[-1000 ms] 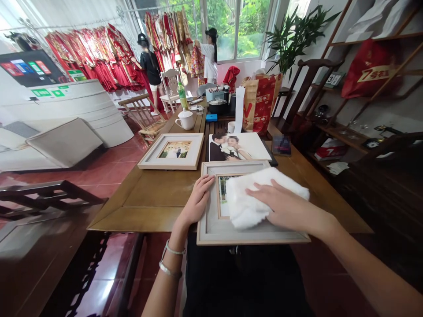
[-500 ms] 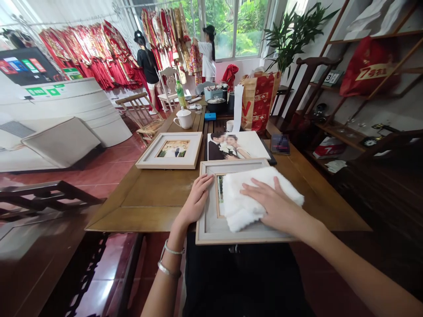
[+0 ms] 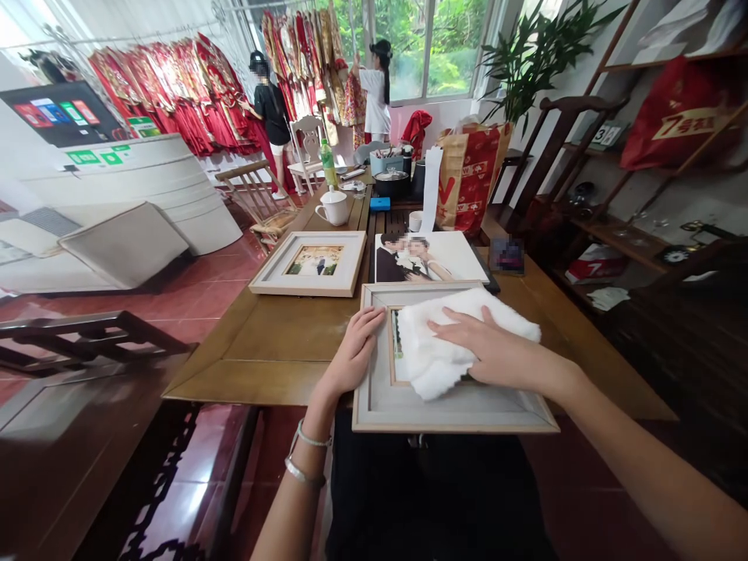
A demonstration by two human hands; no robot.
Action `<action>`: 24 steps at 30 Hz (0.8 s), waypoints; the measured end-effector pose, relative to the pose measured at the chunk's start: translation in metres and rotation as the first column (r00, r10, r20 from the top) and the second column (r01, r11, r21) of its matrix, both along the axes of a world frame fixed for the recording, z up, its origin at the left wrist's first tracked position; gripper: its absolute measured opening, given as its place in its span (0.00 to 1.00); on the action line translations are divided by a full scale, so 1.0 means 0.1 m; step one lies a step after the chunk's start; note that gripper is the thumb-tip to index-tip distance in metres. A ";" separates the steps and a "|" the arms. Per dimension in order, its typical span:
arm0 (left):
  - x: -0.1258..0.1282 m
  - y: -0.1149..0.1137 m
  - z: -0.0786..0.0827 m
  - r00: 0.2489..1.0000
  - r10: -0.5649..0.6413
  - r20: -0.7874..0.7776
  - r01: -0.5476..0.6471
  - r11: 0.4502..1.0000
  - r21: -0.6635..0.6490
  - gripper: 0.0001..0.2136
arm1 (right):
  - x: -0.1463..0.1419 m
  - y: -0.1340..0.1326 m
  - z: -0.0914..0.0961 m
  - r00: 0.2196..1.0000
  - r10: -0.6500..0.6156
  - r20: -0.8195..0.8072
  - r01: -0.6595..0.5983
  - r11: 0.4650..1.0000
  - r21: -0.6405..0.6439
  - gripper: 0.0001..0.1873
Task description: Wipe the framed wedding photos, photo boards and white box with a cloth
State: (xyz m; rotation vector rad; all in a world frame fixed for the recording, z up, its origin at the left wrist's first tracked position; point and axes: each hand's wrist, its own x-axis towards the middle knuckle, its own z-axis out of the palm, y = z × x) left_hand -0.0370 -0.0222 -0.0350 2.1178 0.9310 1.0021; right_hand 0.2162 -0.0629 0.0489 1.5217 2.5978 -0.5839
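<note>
A pale wooden picture frame (image 3: 374,405) lies tilted on the table's near edge, its front side partly overhanging. My left hand (image 3: 358,348) grips the frame's left side, fingers curled over the rim. A fluffy white cloth (image 3: 429,366) covers most of the glass and the small photo within. Flat on top of that cloth rests my right hand (image 3: 488,343), fingers spread and pressing down, not closed round it. Only the left strip and lower edge of the framed photo show. Behind lies a large couple's photo print (image 3: 456,257). A second picture frame (image 3: 359,261) lies to the left.
The wooden table (image 3: 280,335) also bears a white lidded mug (image 3: 334,209), a green bottle (image 3: 328,164), a dark pot (image 3: 391,184) and a red paper bag (image 3: 471,179). Two people stand by hanging red garments (image 3: 169,101). A dark chair (image 3: 543,156) stands at right.
My right hand and the white cloth have shifted slightly away from me across the frame, baring its lower right corner. My left hand keeps its place on the frame's left side.
</note>
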 end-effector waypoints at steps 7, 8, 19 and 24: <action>0.00 -0.01 0.01 1.000 0.004 -0.005 -0.004 1.000 0.009 0.20 | 0.19 0.21 0.01 0.995 0.087 0.058 -0.098 0.966 0.238 0.41; 0.00 -0.01 0.02 1.000 0.003 -0.006 -0.003 1.000 0.007 0.20 | 0.22 0.32 0.00 0.991 0.124 0.050 -0.133 0.958 0.255 0.40; 0.01 -0.01 0.03 1.000 0.012 -0.008 -0.012 1.000 0.004 0.19 | -0.16 1.11 0.14 0.887 0.450 0.100 -0.458 0.836 0.301 0.38; 0.01 -0.01 0.03 1.000 0.019 -0.016 -0.019 1.000 0.007 0.19 | -0.38 1.16 0.17 0.880 0.453 0.142 -0.474 0.820 0.320 0.35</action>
